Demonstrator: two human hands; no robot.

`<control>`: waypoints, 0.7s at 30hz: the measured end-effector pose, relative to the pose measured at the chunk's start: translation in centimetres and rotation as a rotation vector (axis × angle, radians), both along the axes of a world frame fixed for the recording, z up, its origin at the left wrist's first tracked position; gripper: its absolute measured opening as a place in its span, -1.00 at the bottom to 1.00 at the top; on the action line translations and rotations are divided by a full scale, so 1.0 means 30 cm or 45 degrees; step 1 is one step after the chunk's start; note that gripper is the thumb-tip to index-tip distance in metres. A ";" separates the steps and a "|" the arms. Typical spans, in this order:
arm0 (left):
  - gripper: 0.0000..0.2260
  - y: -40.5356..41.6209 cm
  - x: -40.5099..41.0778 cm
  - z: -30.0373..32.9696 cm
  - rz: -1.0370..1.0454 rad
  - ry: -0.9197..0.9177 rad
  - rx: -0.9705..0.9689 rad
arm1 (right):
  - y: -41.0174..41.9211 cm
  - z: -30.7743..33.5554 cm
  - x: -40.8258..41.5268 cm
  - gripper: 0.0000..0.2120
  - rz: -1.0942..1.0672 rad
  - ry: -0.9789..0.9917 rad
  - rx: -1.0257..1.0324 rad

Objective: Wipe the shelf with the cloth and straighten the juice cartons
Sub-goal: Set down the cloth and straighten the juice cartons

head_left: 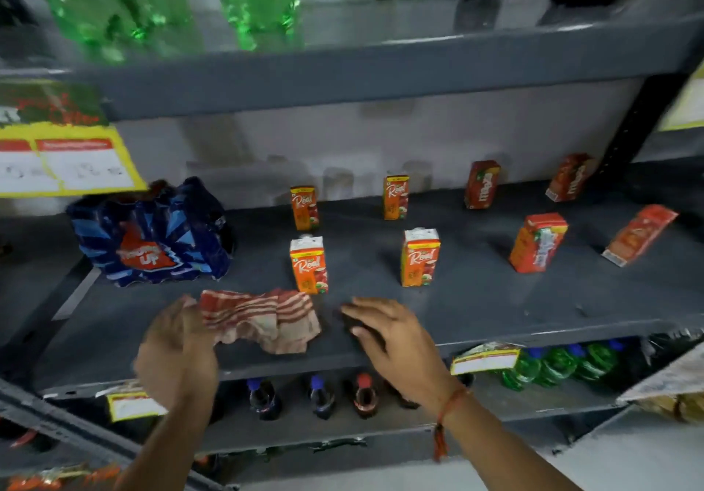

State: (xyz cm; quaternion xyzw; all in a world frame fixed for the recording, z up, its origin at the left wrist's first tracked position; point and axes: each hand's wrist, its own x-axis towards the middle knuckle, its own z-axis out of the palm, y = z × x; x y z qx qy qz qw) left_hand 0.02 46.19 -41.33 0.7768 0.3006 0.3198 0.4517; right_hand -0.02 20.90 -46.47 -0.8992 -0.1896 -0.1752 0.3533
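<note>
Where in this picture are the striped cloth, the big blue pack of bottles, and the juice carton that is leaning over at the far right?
Striped cloth [263, 319]: head view, middle of its folds.
Blue pack of bottles [152, 235]: head view, on its front wrapper.
Leaning juice carton [640, 235]: head view, on its red front face.

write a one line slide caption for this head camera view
Left hand grips a striped cloth on a grey shelf of scattered juice cartons; right hand open alongside.
</note>
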 end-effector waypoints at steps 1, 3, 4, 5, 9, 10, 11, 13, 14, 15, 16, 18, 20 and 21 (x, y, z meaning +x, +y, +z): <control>-0.70 -0.088 -0.018 0.022 -0.036 -0.043 0.039 | -0.078 0.002 -0.013 -0.70 -0.068 -0.003 0.035; -0.81 -0.281 -0.040 0.048 -0.227 -0.161 0.067 | -0.243 0.017 -0.028 -0.73 -0.182 -0.010 0.084; -0.87 -0.377 -0.044 0.047 -0.349 -0.213 0.064 | -0.325 0.024 -0.032 -0.75 -0.235 -0.014 0.101; -0.88 -0.474 -0.046 0.044 -0.470 -0.246 0.078 | -0.405 0.035 -0.035 -0.76 -0.289 -0.012 0.117; -0.78 -0.824 -0.027 0.000 -0.830 -0.186 0.077 | -0.712 0.059 -0.046 -0.79 -0.546 -0.017 0.239; -0.74 -0.897 -0.016 -0.012 -0.892 -0.149 0.066 | -0.783 0.062 -0.049 -0.81 -0.621 -0.033 0.272; -0.70 -0.961 -0.001 -0.030 -0.948 -0.115 0.053 | -0.851 0.065 -0.052 -0.87 -0.704 -0.045 0.317; -0.55 -1.078 0.042 -0.071 -1.082 -0.020 0.023 | -0.989 0.060 -0.051 -0.85 -0.871 -0.072 0.434; -0.43 -1.122 0.069 -0.091 -1.145 0.030 0.012 | -1.051 0.059 -0.043 -0.76 -0.957 -0.073 0.481; -0.32 -1.159 0.098 -0.108 -1.194 0.085 0.007 | -1.106 0.060 -0.028 -0.67 -1.035 -0.036 0.521; -0.22 -1.197 0.129 -0.125 -1.232 0.151 0.004 | -1.164 0.057 -0.007 -0.57 -1.088 0.038 0.546; -0.09 -1.256 0.188 -0.145 -1.273 0.278 0.012 | -1.253 0.050 0.044 -0.25 -1.097 0.248 0.520; -0.06 -1.288 0.240 -0.162 -1.267 0.311 0.084 | -1.302 0.047 0.088 0.03 -1.036 0.370 0.539; -0.09 -1.296 0.259 -0.166 -1.254 0.305 0.136 | -1.314 0.046 0.105 0.04 -1.005 0.396 0.569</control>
